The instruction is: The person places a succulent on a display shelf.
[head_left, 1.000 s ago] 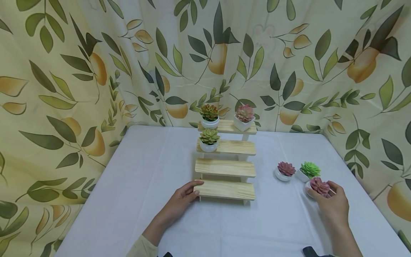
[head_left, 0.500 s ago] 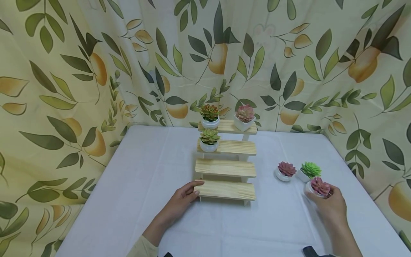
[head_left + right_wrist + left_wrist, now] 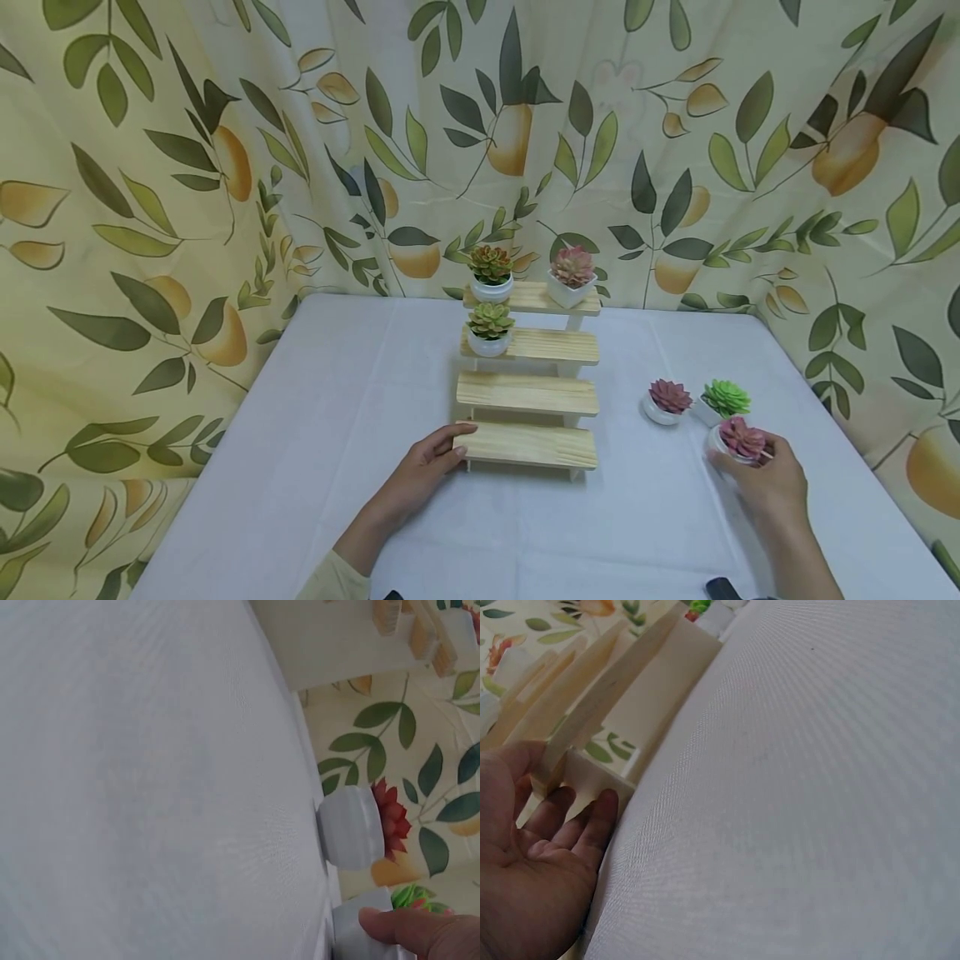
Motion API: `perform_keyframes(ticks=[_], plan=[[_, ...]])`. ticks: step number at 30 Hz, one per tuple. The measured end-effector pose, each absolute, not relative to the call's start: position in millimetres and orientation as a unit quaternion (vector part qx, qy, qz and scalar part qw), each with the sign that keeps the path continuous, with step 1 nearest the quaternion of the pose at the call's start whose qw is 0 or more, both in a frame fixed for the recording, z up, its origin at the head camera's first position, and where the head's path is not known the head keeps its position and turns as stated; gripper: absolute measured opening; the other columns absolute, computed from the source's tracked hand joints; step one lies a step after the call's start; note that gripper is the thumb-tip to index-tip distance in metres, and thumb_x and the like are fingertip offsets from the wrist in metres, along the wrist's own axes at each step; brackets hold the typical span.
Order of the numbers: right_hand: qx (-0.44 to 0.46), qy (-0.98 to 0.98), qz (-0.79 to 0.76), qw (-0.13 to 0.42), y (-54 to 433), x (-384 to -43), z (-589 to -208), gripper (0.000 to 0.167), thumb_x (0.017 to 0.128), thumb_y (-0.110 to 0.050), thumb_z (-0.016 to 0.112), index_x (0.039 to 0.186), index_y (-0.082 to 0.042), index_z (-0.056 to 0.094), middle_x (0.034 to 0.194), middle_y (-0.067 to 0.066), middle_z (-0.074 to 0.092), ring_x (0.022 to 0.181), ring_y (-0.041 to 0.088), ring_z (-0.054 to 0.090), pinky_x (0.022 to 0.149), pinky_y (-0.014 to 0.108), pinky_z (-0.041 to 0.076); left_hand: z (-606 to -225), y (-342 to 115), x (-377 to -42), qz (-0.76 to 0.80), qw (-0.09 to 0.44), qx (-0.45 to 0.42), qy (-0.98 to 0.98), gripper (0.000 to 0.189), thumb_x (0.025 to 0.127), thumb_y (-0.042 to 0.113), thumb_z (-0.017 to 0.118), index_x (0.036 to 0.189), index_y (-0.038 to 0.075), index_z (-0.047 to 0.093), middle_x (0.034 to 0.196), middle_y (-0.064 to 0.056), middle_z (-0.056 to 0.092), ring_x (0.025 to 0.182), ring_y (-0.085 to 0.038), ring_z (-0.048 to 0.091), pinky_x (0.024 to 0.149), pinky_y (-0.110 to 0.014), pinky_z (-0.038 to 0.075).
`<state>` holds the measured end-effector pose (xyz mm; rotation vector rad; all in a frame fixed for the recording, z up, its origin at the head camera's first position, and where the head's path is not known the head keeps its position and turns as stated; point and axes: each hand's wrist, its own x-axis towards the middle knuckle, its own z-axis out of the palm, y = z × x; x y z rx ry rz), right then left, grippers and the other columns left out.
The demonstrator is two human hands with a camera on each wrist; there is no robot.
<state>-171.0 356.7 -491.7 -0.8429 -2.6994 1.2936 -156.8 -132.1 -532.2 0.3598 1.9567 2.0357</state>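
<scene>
One four-step wooden stand (image 3: pixel 527 392), six potted succulents (image 3: pixel 490 320).
Low, left of centre, the left hand (image 3: pixel 422 473) pinches the lowest step's left end; the stand, mid-frame, bears three pots, two on top, one a step down. Right of centre on the desk (image 3: pixel 637 517), one dark-red succulent (image 3: pixel 669 397), one green succulent (image 3: pixel 725 398); lower right, the right hand (image 3: pixel 774 487) pinches one pink succulent (image 3: pixel 742 437) just beside the green.
</scene>
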Motion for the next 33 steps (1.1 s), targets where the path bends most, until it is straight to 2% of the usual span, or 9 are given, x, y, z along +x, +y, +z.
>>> perform_keyframes(ticks=[5,8,17,24,33], plan=[[-0.267,-0.866,0.423,0.016,352,-170,-489,0.101,0.091,-0.034,0.081,0.158,0.009,0.020,0.156,0.039,0.028,0.140,0.055,0.031,0.109,0.064,0.035,-533,-133,-156,0.702,0.148,0.126,0.685,0.040,0.106,0.032,0.061,0.146,0.026,0.059,0.162,-0.002,0.038,0.152,-0.018,0.022,0.117,-0.039,0.032],[-0.272,-0.866,0.421,0.009,350,-170,-486,0.103,0.092,-0.038,0.081,0.159,0.008,0.018,0.158,0.038,0.025,0.141,0.056,0.030,0.107,0.065,0.037,-533,-133,-156,0.703,0.148,0.128,0.684,0.041,0.106,0.032,0.061,0.147,0.025,0.058,0.163,-0.003,0.037,0.153,-0.019,0.020,0.117,-0.040,0.032],[-0.261,-0.871,0.416,0.014,346,-169,-476,0.102,0.093,-0.037,0.079,0.160,0.007,0.017,0.159,0.036,0.025,0.142,0.055,0.029,0.111,0.064,0.033,-532,-133,-155,0.697,0.145,0.130,0.690,0.041,0.107,0.032,0.061,0.147,0.026,0.058,0.163,-0.003,0.037,0.152,-0.020,0.021,0.116,-0.036,0.034],[-0.244,-0.871,0.423,0.043,340,-165,-467,0.097,0.093,-0.033,0.080,0.159,0.007,0.020,0.158,0.037,0.028,0.142,0.055,0.031,0.113,0.062,0.033,-532,-133,-155,0.700,0.145,0.129,0.688,0.040,0.107,0.031,0.061,0.146,0.025,0.058,0.162,-0.002,0.038,0.150,-0.019,0.029,0.112,-0.032,0.039],[-0.239,-0.867,0.435,0.038,330,-161,-455,0.100,0.093,-0.039,0.079,0.160,0.005,0.020,0.159,0.035,0.027,0.144,0.053,0.030,0.113,0.061,0.033,-532,-132,-156,0.700,0.143,0.129,0.688,0.040,0.107,0.031,0.061,0.146,0.025,0.059,0.162,-0.003,0.039,0.151,-0.018,0.025,0.115,-0.035,0.035]])
